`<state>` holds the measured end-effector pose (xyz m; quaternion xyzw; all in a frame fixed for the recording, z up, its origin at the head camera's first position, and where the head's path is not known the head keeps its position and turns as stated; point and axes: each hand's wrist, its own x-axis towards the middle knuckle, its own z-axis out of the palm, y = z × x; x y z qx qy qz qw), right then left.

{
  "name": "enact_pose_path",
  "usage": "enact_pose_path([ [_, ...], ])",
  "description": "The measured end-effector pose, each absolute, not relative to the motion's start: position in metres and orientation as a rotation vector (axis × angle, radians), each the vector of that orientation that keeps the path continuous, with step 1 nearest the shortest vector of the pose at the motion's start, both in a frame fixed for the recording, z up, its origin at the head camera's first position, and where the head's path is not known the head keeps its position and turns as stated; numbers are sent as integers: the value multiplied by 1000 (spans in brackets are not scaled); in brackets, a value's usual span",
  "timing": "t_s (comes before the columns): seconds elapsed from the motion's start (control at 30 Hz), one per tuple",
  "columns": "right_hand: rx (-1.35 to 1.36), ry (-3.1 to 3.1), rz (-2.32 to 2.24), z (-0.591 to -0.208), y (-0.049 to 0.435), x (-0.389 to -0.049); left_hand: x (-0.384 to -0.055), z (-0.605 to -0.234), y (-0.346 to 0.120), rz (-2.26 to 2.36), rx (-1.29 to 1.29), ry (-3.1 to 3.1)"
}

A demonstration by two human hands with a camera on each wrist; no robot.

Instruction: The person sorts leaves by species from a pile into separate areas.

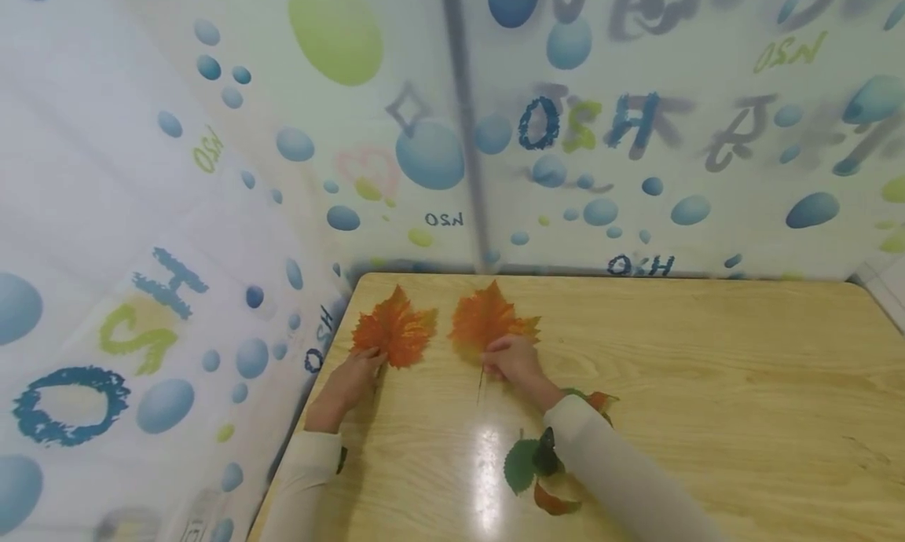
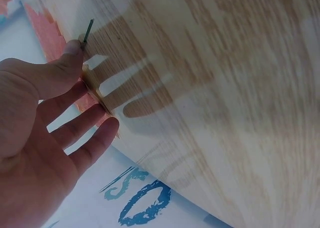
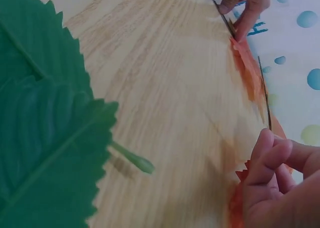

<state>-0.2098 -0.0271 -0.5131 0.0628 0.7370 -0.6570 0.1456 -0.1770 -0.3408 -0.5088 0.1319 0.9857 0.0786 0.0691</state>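
Two orange maple leaves are at the far left of the table in the head view. My left hand is at the lower edge of the left maple leaf. In the left wrist view its thumb and forefinger pinch the leaf's thin stem, and the other fingers are spread along the orange blade. My right hand pinches the right maple leaf at its base, with the dark stem sticking out past the fingertips. Part of that leaf is hidden behind the hand.
Under my right forearm lie green toothed leaves and a reddish-brown leaf. Another red and green leaf shows beyond the sleeve. Printed curtains with blue and green dots hang along the left and far edges of the wooden table.
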Motion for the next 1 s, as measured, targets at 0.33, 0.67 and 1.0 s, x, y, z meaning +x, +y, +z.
enact_pose_path([
  [0.33,215,2149,-1849,-521,-36,-213,-177,-511,-342,232,373,2962],
  [0.67,214,2129,-1849,-522,-41,-214,-177,-510,-341,234,358,2966],
  [1.0,200,2123,-1822,-524,-43,-213,-177,-509,-340,225,350,2956],
])
